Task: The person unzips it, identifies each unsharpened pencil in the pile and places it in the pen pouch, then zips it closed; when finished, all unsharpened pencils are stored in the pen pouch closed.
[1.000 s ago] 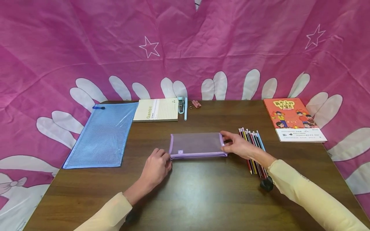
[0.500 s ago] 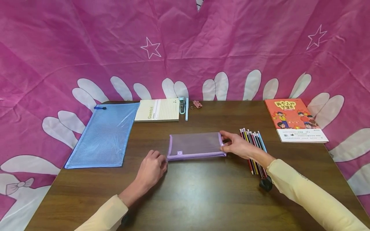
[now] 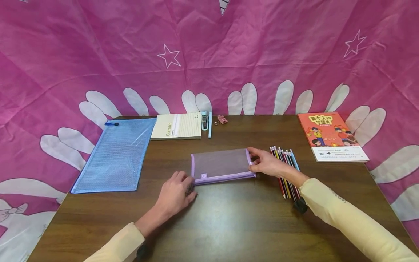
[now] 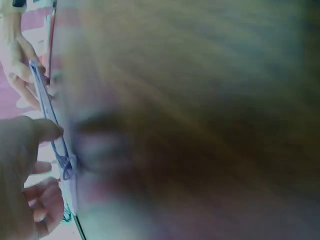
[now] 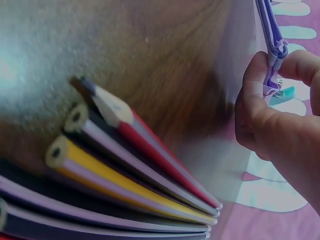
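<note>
A purple mesh zip pouch point(image 3: 219, 163) lies at mid-table, its zipped purple edge facing me. My right hand point(image 3: 266, 163) pinches the pouch's right end between thumb and fingers; the right wrist view shows the grip by the zip's end. At the near left corner is my left hand point(image 3: 175, 193), thumb spread from the fingers. In the left wrist view, the left thumb point(image 4: 47, 130) overlaps the zip edge near a small loop-like zipper pull point(image 4: 67, 165), with the fingers below it. Several pencils point(image 5: 125, 180) lie under and beside my right forearm, a red one with its sharpened tip showing.
A blue mesh zip folder point(image 3: 118, 156) lies at left. Along the back are a notepad point(image 3: 176, 126), a light blue stapler point(image 3: 204, 121), a pale blue stick point(image 3: 210, 125) and a pink binder clip point(image 3: 222, 119). A red-covered book point(image 3: 332, 136) lies at back right.
My left hand drew slightly left with the pouch's corner, then its thumb spread away from the fingers. The pouch's left end has turned a little toward me; my right hand kept its pinch.
</note>
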Demonstrator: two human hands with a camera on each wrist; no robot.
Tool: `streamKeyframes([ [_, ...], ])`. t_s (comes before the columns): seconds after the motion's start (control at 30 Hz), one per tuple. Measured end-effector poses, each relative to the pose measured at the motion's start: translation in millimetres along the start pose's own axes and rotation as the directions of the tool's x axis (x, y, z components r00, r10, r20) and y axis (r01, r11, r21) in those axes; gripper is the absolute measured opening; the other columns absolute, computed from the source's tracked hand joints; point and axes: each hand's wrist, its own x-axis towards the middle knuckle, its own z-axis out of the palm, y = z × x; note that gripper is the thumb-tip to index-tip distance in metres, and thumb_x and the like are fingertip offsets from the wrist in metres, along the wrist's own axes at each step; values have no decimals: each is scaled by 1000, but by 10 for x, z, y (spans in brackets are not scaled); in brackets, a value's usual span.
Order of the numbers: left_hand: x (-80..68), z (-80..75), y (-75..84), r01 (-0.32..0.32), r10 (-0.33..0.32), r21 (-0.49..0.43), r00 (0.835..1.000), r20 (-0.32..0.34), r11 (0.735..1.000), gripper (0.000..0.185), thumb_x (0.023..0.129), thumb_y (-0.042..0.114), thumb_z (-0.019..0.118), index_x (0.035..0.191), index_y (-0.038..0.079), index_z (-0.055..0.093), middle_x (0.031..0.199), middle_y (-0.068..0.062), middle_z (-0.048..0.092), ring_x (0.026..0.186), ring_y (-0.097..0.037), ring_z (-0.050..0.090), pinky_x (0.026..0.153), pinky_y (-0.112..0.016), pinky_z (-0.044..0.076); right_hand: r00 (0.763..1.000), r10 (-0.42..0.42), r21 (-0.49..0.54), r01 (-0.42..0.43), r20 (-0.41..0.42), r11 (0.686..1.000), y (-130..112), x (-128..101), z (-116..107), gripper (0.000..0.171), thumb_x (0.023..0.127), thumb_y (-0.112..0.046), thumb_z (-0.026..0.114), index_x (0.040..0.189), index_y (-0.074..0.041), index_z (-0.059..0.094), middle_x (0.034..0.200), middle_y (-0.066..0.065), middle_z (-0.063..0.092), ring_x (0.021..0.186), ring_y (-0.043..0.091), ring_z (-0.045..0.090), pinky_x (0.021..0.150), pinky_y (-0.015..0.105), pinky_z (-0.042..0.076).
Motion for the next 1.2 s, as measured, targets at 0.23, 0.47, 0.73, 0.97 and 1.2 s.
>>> streamKeyframes([
  [0.23, 337, 15, 92, -164, 179, -113, 973, 147, 980, 61, 81, 31, 82, 136, 14, 62, 127, -12, 54, 111, -32, 50, 89, -48, 45, 998, -54, -109, 52, -12, 993, -26, 76, 19, 73, 83, -2, 70, 146, 12, 36, 126, 29, 48, 97, 35, 59, 72, 34, 55],
  [0.47, 617, -3, 127, -173, 227, -173, 904, 363, 969, 70, 83, 25, 81, 147, 18, 53, 127, -15, 52, 109, -29, 50, 90, -44, 47, 995, -98, -157, 100, 18, 983, -65, 147, 17, 71, 80, -1, 71, 142, 15, 40, 124, 30, 46, 92, 31, 62, 70, 30, 53],
  [0.73, 725, 7, 151, -177, 311, -318, 841, 443, 931, 67, 80, -2, 69, 144, 15, 57, 100, -6, 50, 78, -13, 48, 65, -23, 46, 991, -121, -289, 132, 55, 948, -89, 216, -71, 65, 79, -5, 72, 138, 12, 48, 119, 24, 50, 94, 30, 63, 75, 33, 52],
  [0.97, 712, 2, 209, -209, 348, -359, 856, 383, 910, 61, 80, -7, 62, 138, 10, 62, 84, -1, 47, 72, -13, 44, 59, -23, 42, 988, -153, -308, 146, 3, 940, -125, 163, -159, 54, 83, -3, 69, 132, 12, 53, 119, 26, 53, 94, 30, 65, 77, 36, 54],
  [1.2, 664, -40, 263, -175, 287, -344, 907, 308, 923, 64, 79, -5, 61, 142, 5, 56, 81, -2, 43, 66, -13, 40, 56, -25, 39, 979, -139, -418, 66, -147, 906, -102, -86, -397, 35, 89, -7, 64, 119, 11, 61, 103, 19, 67, 86, 28, 64, 73, 41, 54],
])
